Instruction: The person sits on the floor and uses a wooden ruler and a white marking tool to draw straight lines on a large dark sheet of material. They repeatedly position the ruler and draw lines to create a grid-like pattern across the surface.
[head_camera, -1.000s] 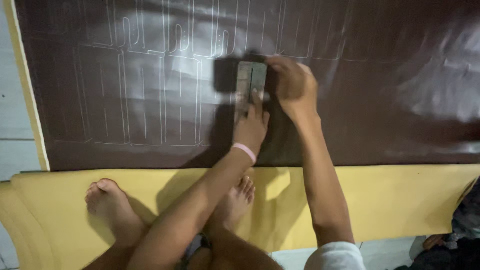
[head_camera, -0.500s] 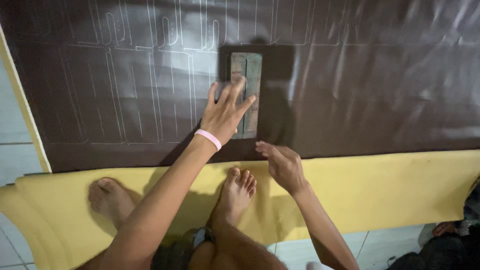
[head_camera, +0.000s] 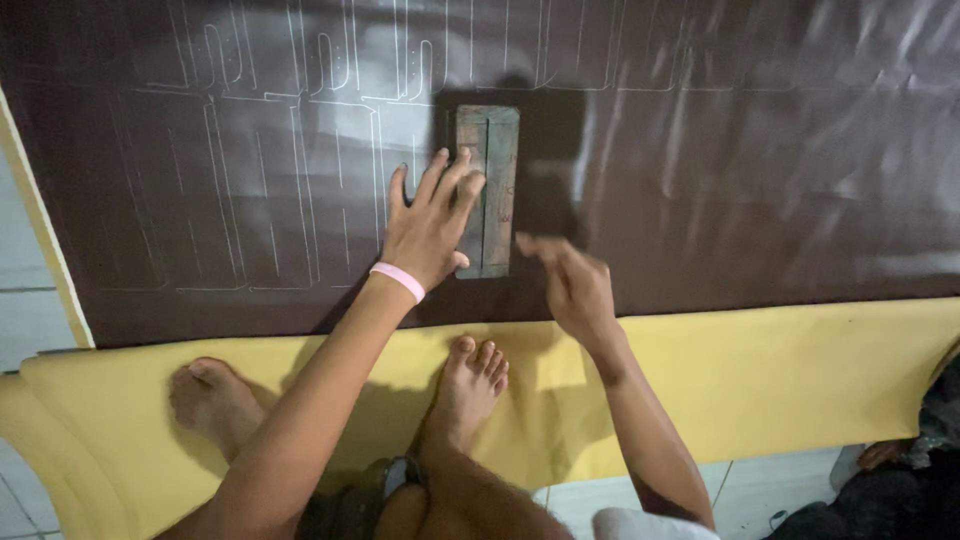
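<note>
A dark brown leather-like sheet (head_camera: 720, 160) lies spread on the floor, with white outlines (head_camera: 290, 160) drawn across its left half. On it rests a narrow rectangular grey-green template (head_camera: 488, 190). My left hand (head_camera: 430, 225), with a pink band at the wrist, presses flat on the template's left edge, fingers spread. My right hand (head_camera: 570, 285) hovers just right of the template's lower end, blurred, fingers loosely curled; whether it holds anything I cannot tell.
A yellow sheet (head_camera: 760, 370) lies under the brown one and sticks out along the near edge. My two bare feet (head_camera: 465, 385) rest on it. Pale floor tiles (head_camera: 20, 270) show at the left. Dark objects (head_camera: 920, 450) sit at the bottom right.
My right hand left the template's top, dropped to the yellow sheet, and has now risen beside the template's lower end. My left hand stays pressed on the template.
</note>
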